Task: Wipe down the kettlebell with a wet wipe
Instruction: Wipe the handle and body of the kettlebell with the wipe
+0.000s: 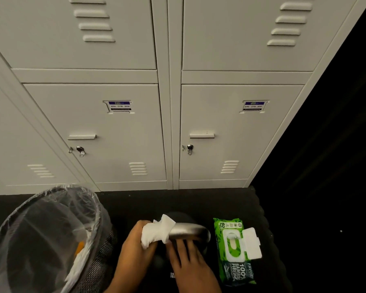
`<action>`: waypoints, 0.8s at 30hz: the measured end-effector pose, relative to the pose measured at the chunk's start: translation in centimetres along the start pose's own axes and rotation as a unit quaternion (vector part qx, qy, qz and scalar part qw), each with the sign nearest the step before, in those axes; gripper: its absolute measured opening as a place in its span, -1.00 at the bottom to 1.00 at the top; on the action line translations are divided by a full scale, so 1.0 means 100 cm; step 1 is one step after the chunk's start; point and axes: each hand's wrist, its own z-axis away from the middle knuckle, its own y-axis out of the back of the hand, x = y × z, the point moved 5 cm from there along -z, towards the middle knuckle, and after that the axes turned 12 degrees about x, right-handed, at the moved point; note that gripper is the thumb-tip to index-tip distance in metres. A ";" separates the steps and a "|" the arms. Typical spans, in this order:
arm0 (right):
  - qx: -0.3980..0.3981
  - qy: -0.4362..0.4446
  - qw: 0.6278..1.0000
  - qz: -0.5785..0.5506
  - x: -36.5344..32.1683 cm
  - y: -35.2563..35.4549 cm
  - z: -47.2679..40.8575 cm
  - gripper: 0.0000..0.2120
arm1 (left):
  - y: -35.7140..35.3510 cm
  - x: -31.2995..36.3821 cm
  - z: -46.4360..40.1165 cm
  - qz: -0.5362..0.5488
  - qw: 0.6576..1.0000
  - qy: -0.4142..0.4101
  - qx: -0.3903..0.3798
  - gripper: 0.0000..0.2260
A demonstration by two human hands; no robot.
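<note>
A black kettlebell with a shiny steel handle (189, 231) stands on the dark floor mat at the bottom centre; its dark body is hard to make out. My left hand (135, 248) grips a crumpled white wet wipe (155, 231), wrapped around the left end of the handle. My right hand (188, 261) lies flat on the kettlebell's body just below the handle, fingers spread. A green pack of wet wipes (236, 252) lies to the right of the kettlebell with its white lid flipped open.
A mesh waste bin (44, 240) lined with a clear bag stands at the bottom left, with white and orange scraps inside. Grey metal lockers (123, 132) fill the wall ahead. The black mat's edge (268, 229) runs down the right side.
</note>
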 end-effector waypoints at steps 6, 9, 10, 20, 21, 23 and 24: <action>0.077 0.024 0.996 0.040 -0.004 0.006 -0.004 -0.61 | -0.003 0.023 -0.039 -0.074 0.950 0.010 -0.303 -0.72; 0.068 0.022 0.997 0.015 -0.011 0.002 0.000 -0.58 | -0.011 0.035 -0.043 -0.141 0.922 -0.023 -0.360 -0.67; 0.070 0.025 0.997 0.018 -0.011 0.000 0.000 -0.58 | -0.013 0.037 -0.045 -0.166 0.919 -0.039 -0.356 -0.66; 0.047 -0.022 0.997 0.050 -0.011 -0.009 -0.002 -0.69 | -0.023 0.040 -0.011 -0.220 0.952 -0.210 -0.033 -0.48; 0.046 -0.036 0.997 0.046 -0.007 -0.006 0.000 -0.69 | -0.022 0.051 -0.015 -0.253 0.943 -0.207 -0.053 -0.53; 0.021 -0.048 0.999 0.014 -0.005 -0.004 0.006 -0.61 | -0.026 0.059 -0.026 -0.312 0.921 -0.178 -0.153 -0.63; 0.015 -0.048 0.999 0.011 -0.007 -0.006 0.011 -0.59 | -0.029 0.060 -0.032 -0.331 0.903 -0.157 -0.223 -0.63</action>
